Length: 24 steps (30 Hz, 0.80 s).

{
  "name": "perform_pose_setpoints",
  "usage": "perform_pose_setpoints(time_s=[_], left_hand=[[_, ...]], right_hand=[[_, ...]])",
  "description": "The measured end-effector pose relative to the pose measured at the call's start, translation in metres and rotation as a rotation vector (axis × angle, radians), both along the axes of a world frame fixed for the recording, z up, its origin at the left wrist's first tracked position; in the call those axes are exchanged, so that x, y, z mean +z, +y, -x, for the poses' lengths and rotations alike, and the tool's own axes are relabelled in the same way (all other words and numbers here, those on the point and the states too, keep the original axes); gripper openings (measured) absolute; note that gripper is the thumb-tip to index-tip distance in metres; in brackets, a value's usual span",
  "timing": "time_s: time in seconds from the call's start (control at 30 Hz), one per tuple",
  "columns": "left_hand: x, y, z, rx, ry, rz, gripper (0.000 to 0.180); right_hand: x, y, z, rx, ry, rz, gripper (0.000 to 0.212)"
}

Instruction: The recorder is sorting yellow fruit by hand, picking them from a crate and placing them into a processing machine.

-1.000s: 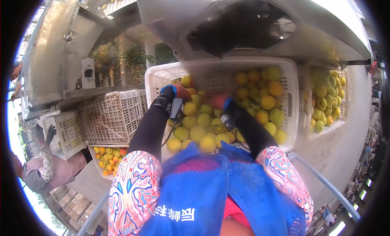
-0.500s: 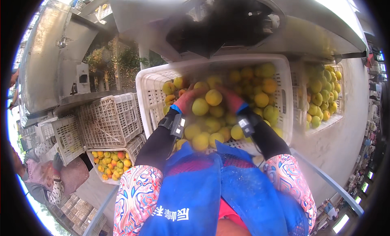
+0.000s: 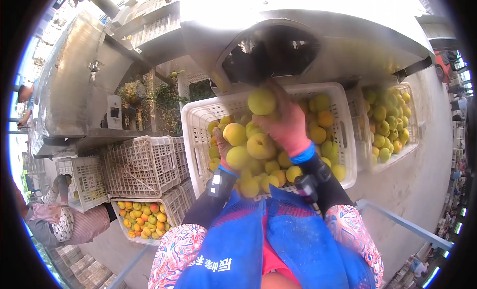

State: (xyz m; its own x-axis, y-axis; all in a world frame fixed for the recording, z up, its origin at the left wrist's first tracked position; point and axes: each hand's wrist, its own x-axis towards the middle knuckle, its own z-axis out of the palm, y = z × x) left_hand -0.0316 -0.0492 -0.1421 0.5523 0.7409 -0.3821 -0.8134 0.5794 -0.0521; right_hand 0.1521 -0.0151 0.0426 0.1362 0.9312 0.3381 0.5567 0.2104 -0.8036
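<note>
A white plastic crate (image 3: 195, 150) in front of me holds many yellow-green peaches (image 3: 294, 173), some blushed orange. My right hand (image 3: 288, 129) is above its middle, closed round a green-yellow peach (image 3: 262, 101) between thumb and fingers, close to the crate's far rim. My left hand (image 3: 222, 149) is inside the crate's left part. Its fingers curl along the left side of large peaches (image 3: 234, 134), which partly hide them and look gripped. Another large peach (image 3: 261, 146) lies between the two hands.
A metal machine with a dark oval opening (image 3: 271, 53) overhangs the crate's far side. A second peach crate (image 3: 417, 127) stands to the right. Stacked crates (image 3: 141, 165) and a crate of redder peaches (image 3: 144, 219) stand left, beside a person (image 3: 64, 217). A blue-grey rail (image 3: 402, 224) crosses at right.
Both hands have come up from among the peaches. The right one has lifted a peach toward the far rim; the left now sits beside large peaches. The whole view has shifted slightly.
</note>
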Motion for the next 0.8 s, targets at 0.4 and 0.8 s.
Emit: perform_pose_setpoints(time_s=[0.4,0.8], left_hand=[[0.038,0.002,0.004,-0.155,0.011,-0.172,0.098],[0.077,0.033,0.001,0.015,-0.055,-0.229,0.101]], right_hand=[[0.002,0.053,0.005,-0.129,-0.539,-0.282,0.058],[-0.004,0.043,0.031,-0.127,-0.300,-0.359,0.049]])
